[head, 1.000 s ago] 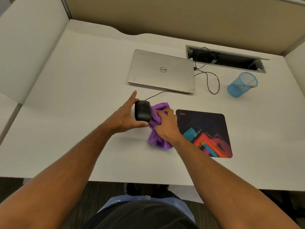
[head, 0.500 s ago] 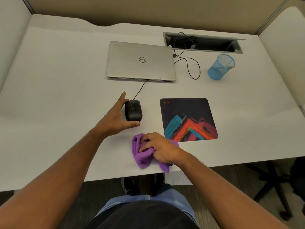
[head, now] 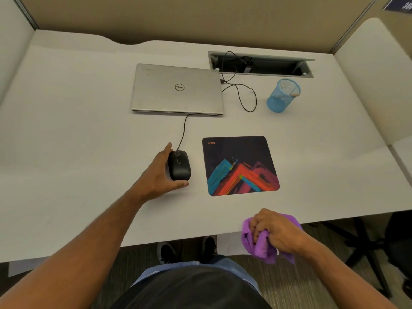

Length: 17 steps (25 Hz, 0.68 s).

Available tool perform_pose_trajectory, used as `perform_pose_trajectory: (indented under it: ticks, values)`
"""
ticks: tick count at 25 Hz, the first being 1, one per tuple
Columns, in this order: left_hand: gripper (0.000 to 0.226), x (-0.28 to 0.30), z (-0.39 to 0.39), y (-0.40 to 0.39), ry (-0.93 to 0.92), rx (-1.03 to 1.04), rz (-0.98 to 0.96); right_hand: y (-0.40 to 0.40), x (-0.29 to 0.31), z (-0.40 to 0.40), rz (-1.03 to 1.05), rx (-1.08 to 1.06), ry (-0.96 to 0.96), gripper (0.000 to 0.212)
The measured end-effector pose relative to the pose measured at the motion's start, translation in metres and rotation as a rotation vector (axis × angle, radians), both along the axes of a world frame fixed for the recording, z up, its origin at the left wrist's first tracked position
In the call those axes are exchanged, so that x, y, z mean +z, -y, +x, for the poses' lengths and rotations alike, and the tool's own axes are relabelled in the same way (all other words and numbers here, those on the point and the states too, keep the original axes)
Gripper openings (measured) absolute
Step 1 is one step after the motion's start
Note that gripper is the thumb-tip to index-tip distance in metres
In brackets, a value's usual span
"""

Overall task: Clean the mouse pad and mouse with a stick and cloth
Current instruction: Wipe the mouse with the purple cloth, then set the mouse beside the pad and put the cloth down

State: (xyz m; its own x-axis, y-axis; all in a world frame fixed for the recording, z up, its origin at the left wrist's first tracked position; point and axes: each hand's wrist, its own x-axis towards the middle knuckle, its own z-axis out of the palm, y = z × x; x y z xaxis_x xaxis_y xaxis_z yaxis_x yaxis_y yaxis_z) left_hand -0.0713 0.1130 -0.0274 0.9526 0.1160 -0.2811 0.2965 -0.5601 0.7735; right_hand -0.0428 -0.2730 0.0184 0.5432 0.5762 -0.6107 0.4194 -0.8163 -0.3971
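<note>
Mouse (head: 179,166) left of pad (head: 240,166), laptop (head: 177,89) behind; stick (head: 293,94) seemingly in cup (head: 279,104).

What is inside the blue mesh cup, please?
One thin pale stick lies slanted inside the blue mesh cup, one end at the rim. The near wall hides the bottom.

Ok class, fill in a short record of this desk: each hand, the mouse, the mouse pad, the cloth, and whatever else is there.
left hand: holds the wired black mouse on the white desk
right hand: grips the bunched purple cloth at the desk's near edge
mouse: beside the mouse pad, to its left, not touching it
mouse pad: flat, nothing on it
cloth: apart from mouse and pad
others: closed Dell laptop, blue mesh pen cup
</note>
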Motion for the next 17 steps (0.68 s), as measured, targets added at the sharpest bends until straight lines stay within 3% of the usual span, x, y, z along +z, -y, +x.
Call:
perform_pose_trajectory:
  ticks: [5, 9, 14, 17]
  values:
    - [0.125, 0.000, 0.001, 0.003, 0.015, -0.010, 0.027, 0.100, -0.002, 0.000, -0.267, -0.043, 0.134, 0.035]
    - [0.124, -0.001, 0.001, 0.004, 0.008, -0.043, 0.063, 0.128, 0.013, 0.006, -0.213, -0.493, -0.008, 0.035]
    - [0.126, -0.005, 0.001, -0.002, -0.015, -0.062, 0.071, 0.110, 0.069, 0.027, 0.283, -0.996, -0.122, 0.041]
    - [0.126, -0.007, 0.001, -0.003, -0.008, -0.091, 0.090, 0.101, 0.079, 0.044, 0.540, -1.288, -0.077, 0.028]
